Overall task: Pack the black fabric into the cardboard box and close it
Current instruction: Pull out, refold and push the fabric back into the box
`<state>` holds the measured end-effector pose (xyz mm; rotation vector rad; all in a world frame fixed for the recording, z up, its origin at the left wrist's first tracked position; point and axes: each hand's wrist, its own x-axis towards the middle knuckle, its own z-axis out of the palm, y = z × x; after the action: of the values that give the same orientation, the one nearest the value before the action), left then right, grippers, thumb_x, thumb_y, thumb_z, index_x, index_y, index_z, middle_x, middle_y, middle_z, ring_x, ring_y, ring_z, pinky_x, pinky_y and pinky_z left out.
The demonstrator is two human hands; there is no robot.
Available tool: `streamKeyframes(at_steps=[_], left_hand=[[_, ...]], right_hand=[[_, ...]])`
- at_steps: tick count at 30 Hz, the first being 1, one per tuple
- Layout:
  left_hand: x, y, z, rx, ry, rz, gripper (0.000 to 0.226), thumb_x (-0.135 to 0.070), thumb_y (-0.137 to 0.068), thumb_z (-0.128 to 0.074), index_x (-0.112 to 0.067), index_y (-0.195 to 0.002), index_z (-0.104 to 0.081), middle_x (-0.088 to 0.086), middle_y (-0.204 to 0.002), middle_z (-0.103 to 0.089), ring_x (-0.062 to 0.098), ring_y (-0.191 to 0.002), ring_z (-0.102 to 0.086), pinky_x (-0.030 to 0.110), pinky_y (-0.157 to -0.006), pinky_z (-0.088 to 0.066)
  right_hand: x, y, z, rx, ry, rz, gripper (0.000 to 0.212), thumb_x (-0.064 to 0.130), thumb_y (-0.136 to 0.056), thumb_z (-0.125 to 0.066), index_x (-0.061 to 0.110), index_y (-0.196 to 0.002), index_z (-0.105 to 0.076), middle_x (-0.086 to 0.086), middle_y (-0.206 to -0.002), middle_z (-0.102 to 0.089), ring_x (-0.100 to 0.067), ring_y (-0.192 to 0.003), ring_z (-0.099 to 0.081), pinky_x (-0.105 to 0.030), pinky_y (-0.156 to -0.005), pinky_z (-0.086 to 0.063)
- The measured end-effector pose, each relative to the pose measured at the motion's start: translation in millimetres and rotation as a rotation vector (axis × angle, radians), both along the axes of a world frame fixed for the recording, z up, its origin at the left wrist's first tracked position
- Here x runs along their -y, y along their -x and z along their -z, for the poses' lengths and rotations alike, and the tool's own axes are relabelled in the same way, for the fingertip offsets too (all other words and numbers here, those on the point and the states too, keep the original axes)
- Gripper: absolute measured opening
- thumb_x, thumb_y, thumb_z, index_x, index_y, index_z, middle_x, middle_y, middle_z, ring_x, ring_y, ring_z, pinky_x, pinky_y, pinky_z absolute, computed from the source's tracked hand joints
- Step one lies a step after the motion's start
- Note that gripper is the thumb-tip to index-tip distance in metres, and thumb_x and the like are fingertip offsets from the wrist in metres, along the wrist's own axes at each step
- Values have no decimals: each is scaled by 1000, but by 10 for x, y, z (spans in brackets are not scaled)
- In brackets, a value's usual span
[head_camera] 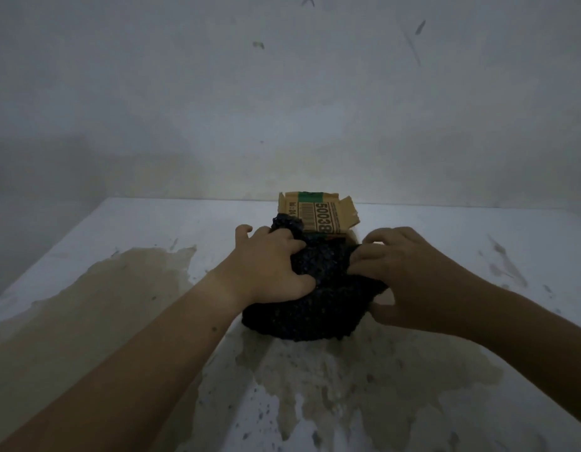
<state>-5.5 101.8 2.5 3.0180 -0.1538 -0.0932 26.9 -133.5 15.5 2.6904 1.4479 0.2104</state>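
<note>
**Both hands on fabric, box flap open**

Black knobbly fabric bundle [310, 301] sits mid-table, heaped over the mouth of a brown cardboard box [318, 212] with a green stripe and printed digits "50038". The box's lid flap stands up open at 12 o'clock of the bundle. A thin strip of box wall shows at 3 o'clock, under the right palm. The rest of the box is hidden by the fabric, so how much fabric is inside cannot be told. A lump of fabric pokes up at 11 o'clock, touching the flap's lower left corner.

Left hand [269, 259] comes in from 8 o'clock and lies on the bundle's top left. Its fingers are curled down into the fabric, gripping it, with the thumb dug in on the near side. Right hand [403, 269] comes in from 4 o'clock. Its fingers are bent and pinching the fabric's right edge; the thumb is lower, near the box wall strip. The hands are apart, with fabric between them.

White painted table top [126, 230] has a big tan stain [87, 305] from 6 to 9 o'clock of the bundle, speckled near 6. Pale scuffed wall [282, 93] behind at 12 o'clock. Light is dim.
</note>
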Motion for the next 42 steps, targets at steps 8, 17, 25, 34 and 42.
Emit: streamKeyframes(at_steps=[8, 17, 25, 34, 42], left_hand=[[-6, -25, 23, -4, -17, -11, 88, -71, -70, -33, -31, -148, -40, -6, -143, -42, 22, -133, -37, 51, -114, -9], [-13, -21, -32, -47, -61, -11, 89, -72, -72, -28, -31, -149, -39, -5, -146, -40, 23, -133, -38, 51, -113, -11], [-16, -19, -30, -33, -38, -8, 86, -70, -71, -30, -31, -147, -42, -7, -141, -44, 20, -131, -40, 50, -113, -10], [-39, 34, -22, 79, 45, 23, 73, -61, -81, -29, -32, -147, -42, -8, -145, -47, 27, -151, -7, 48, -117, 11], [-235, 649, 12, 402, 234, 70, 55, -70, -75, -59, -34, -116, -51, -18, -124, -47, 7, -126, -42, 39, -112, -29]], right_hand=[[-334, 37, -39, 21, 261, 82, 45, 49, -75, -59, 29, -115, -65, 9, -117, -62, -30, -134, -27, -42, -106, -20], [78, 42, -124, 36, -139, 0, 32, 36, -73, -74, 32, -103, -63, 13, -108, -66, -24, -124, -49, -42, -102, -36], [-121, 135, -135, -20, 51, -40, 42, 33, -73, -54, 34, -112, -68, 18, -117, -65, -21, -128, -43, -38, -99, -29], [-209, 7, -55, -206, 182, 47, 51, 26, -73, -59, 34, -123, -59, 20, -128, -56, -16, -147, -7, -37, -113, -9], [87, 40, 36, -312, -473, -27, 33, 23, -79, -69, 31, -108, -55, 19, -103, -57, 5, -94, -54, -12, -79, -42]])
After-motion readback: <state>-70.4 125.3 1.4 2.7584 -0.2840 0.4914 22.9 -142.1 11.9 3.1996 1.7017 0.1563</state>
